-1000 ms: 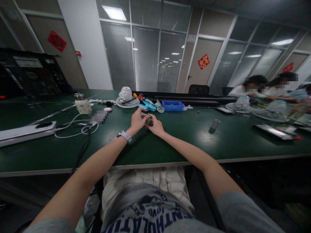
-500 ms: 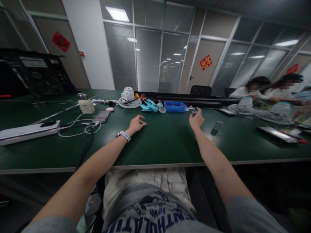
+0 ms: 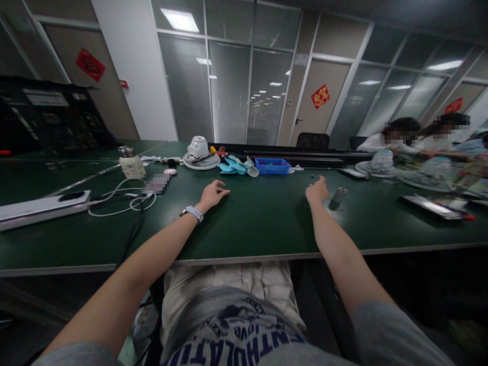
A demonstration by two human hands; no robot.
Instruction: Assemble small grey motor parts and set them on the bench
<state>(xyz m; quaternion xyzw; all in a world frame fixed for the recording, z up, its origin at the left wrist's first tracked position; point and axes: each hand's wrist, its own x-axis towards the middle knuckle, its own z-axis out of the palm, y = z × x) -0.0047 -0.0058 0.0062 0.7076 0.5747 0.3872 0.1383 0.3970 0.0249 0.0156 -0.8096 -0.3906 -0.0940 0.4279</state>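
My left hand (image 3: 214, 193) rests on the green table, fingers apart and holding nothing. Farther right, my right hand (image 3: 316, 189) is lowered to the tabletop with its fingers curled. Whatever they hold, if anything, is hidden behind the hand. Just beyond those fingertips lies a small thin metal piece (image 3: 313, 176); I cannot tell whether they touch. To the right of this hand stands a grey metal cylinder (image 3: 338, 198), close by but apart from it.
A blue basket (image 3: 272, 166), light-blue fan blades (image 3: 232, 165) and a white fan part (image 3: 198, 150) line the back. On the left are a cream bottle (image 3: 131, 163), white cables and a white power strip (image 3: 41, 207). Co-workers sit at the far right by fan covers.
My hands came apart from a small dark metal part they both held. My right hand carried it rightward, then lowered toward the cylinder; the part is now out of sight. My left hand stayed.
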